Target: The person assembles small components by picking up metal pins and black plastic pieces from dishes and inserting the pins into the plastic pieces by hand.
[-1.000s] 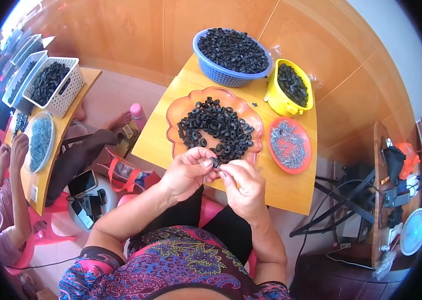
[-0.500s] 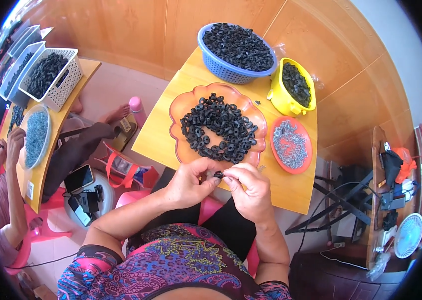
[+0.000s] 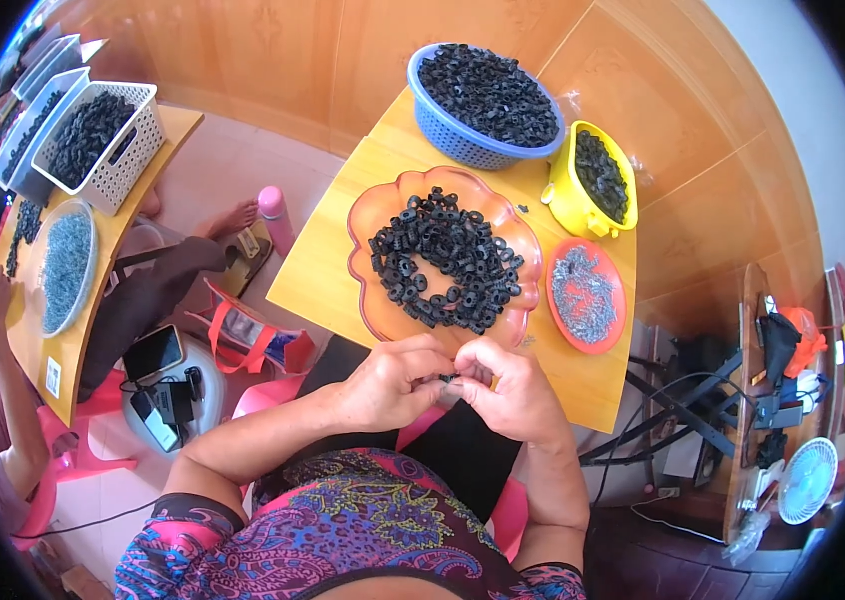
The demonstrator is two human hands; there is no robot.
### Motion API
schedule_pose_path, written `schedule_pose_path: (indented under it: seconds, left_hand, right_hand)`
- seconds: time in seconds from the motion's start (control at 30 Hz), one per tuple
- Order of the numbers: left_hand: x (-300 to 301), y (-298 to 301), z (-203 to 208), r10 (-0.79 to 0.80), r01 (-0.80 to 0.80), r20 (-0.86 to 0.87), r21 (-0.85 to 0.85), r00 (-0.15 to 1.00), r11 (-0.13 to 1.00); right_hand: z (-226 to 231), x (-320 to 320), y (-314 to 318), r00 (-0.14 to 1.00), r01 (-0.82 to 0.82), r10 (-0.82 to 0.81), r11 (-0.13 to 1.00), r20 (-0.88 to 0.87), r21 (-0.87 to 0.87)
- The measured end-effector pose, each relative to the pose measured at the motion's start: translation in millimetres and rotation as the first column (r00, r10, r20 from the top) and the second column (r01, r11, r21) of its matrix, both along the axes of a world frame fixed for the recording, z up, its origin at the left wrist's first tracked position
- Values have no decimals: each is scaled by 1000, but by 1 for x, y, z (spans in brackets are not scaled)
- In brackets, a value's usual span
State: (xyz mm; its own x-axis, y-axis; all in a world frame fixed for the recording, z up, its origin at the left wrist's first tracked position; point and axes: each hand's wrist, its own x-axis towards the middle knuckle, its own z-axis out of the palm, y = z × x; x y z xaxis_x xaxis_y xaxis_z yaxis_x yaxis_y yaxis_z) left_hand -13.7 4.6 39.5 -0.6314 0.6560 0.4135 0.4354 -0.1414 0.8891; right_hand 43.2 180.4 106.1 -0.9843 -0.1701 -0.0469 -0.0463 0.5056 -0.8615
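Note:
My left hand [image 3: 393,385] and my right hand [image 3: 511,392] meet just off the near edge of the yellow wooden table [image 3: 318,275]. Thumbs and fingertips of both are pinched round a small black plastic piece [image 3: 446,378], mostly hidden by the fingers. Right beyond them lies an orange scalloped tray [image 3: 515,222], with many similar black pieces [image 3: 488,250] heaped in a ring. To its right, a red plate [image 3: 598,346] carries loose small silvery metal parts [image 3: 583,290].
At the back stand a blue basket [image 3: 463,150] and a yellow basket [image 3: 571,205], both full of black parts. On the left, a co-worker's arm [image 3: 18,390] is beside another table [image 3: 133,190] with a white basket [image 3: 108,185]. A small fan [image 3: 808,480] is at right.
My hands have drawn slightly closer to me and turned, so the black piece shows less between the fingers. The co-worker's hands have shifted away from the plate of metal parts.

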Motion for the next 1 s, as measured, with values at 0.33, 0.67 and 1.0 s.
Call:
schedule_pose_path:
  seconds: [0.33, 0.67, 1.0]
  left_hand:
    - [-5, -1, -6, 32, -33, 40, 20, 999, 999]
    - [-6, -1, -3, 1, -3, 117, 16, 993, 1000]
    - [-9, -3, -1, 1, -4, 137, 23, 991, 1000]
  right_hand:
    - [-18, -47, 25, 997, 24, -21, 999, -78, 37]
    - [-85, -126, 14, 914, 161, 165, 691, -371, 705]
    - [-81, -110, 11, 933, 88, 172, 744, -317, 662]
